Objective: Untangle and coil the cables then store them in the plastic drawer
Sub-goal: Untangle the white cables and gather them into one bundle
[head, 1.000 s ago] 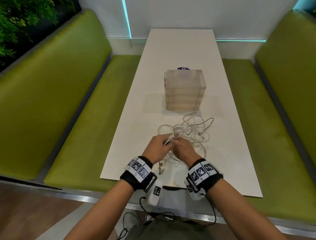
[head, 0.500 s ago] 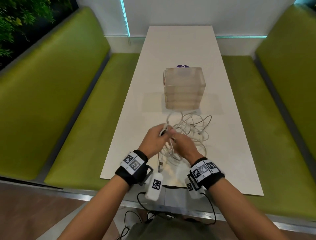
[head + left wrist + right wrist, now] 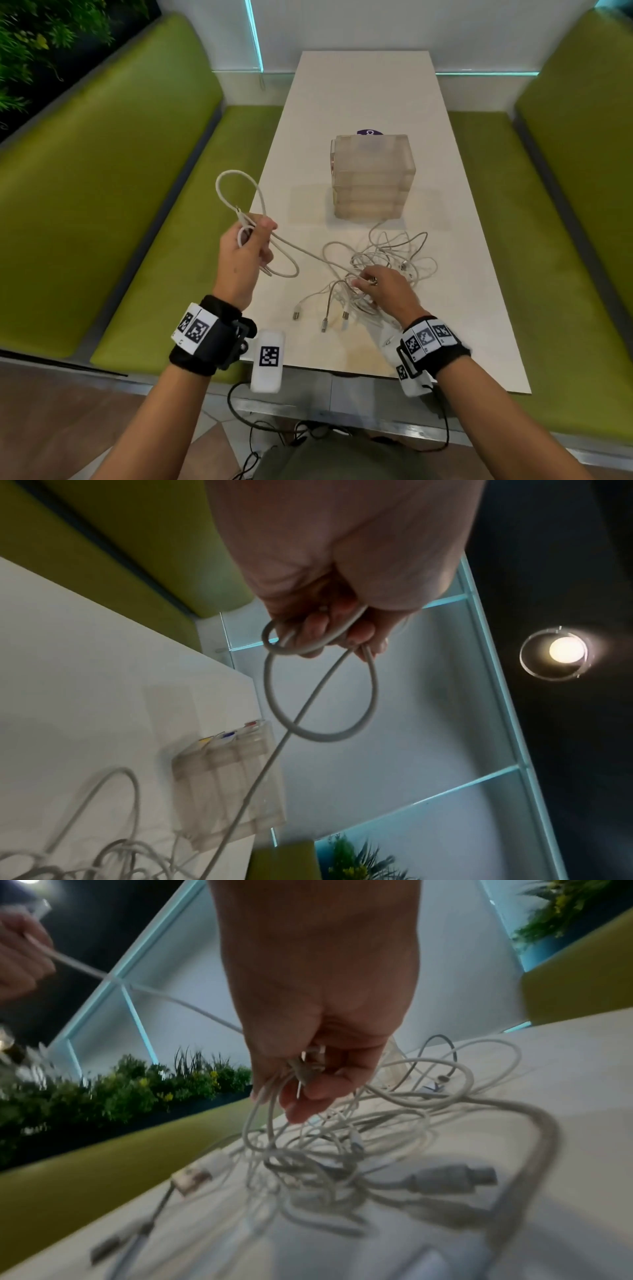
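I am early in the job: nothing is coiled properly and nothing is stored. My left hand (image 3: pixel 244 260) has its fingers curled round one white cable (image 3: pixel 236 192), which loops above my knuckles and hangs in a second loop below them. From that grip the cable runs taut, down and across to the tangle of cables (image 3: pixel 380 270) lying on the table (image 3: pixel 359 85) under my right hand (image 3: pixel 385 291). My right hand's fingers curl into the top strands of that heap, pinching them and holding the mass down. Several plugs lie loose on the near side of my right hand. The plastic drawer (image 3: pixel 373 178) stands just beyond the tangle, all its drawers shut as far as I can see. I judge that this one cable must still come free and be wound; then the others, then stowing.

A second ago both my hands were together over the heap; now my left has drawn up and away to the left, pulling a length of cable out.
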A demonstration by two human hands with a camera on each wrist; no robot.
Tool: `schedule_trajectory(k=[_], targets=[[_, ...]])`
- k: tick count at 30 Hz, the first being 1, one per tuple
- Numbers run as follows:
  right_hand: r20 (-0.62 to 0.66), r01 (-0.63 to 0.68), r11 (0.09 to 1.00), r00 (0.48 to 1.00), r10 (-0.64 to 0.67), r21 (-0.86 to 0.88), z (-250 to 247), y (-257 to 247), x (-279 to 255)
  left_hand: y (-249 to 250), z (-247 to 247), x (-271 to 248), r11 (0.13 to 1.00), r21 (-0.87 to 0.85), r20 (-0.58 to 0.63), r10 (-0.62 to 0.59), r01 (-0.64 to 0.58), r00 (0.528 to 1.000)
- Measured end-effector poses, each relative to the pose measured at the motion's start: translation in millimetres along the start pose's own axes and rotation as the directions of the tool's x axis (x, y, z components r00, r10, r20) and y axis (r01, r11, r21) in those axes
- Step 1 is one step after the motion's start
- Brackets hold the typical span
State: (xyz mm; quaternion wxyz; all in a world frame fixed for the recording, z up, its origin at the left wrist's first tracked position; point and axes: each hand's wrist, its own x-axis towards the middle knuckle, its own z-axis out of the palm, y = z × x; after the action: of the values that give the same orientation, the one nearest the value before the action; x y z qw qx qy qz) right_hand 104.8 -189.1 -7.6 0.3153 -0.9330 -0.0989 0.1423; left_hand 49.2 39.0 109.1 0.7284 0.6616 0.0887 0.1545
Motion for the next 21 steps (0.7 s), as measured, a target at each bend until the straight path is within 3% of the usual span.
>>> schedule_trajectory(k=[2,5,7,10,12,16,21], targets=[[-0.021,0.012,1.000,1.000,-0.013,-0.022,1.4,-0.1,1.7,1.4,1.2,-2.1,0.999,0.001,-0.014,0.032,-0.032,0.999],[-0.022,0.053,0.998,0.998,-0.053,0.017,4.1,-9.6,4.1,-16.4,10.2,-4.4,0.966,0.252,0.067,0.042,-0.058,0.997],[0.005,0.080,0.997,0.997,-0.080,0.005,7.0,-18.4,5.4,-36.2,21.5,-8.1,0.891,0.450,0.214,-0.047,-0.056,0.976],[0.021,0.113,0.991,0.993,-0.112,-0.077,9.7,-27.6,2.3,-64.5,44.1,-18.4,0.785,0.617,0.367,-0.231,-0.050,0.901],[0.006,0.145,0.985,0.989,-0.145,-0.091,10.7,-30.2,-1.5,-75.2,56.8,-23.6,0.746,0.666,0.366,-0.292,-0.029,0.884],[-0.035,0.132,0.989,0.990,-0.135,-0.073,8.8,-32.1,-3.5,-79.7,63.3,-16.6,0.724,0.690,0.300,-0.285,0.000,0.910],[-0.085,0.196,0.980,0.978,-0.192,0.040,7.4,-31.0,-3.5,-85.1,50.1,-6.4,0.788,0.606,0.213,-0.295,0.111,0.932]])
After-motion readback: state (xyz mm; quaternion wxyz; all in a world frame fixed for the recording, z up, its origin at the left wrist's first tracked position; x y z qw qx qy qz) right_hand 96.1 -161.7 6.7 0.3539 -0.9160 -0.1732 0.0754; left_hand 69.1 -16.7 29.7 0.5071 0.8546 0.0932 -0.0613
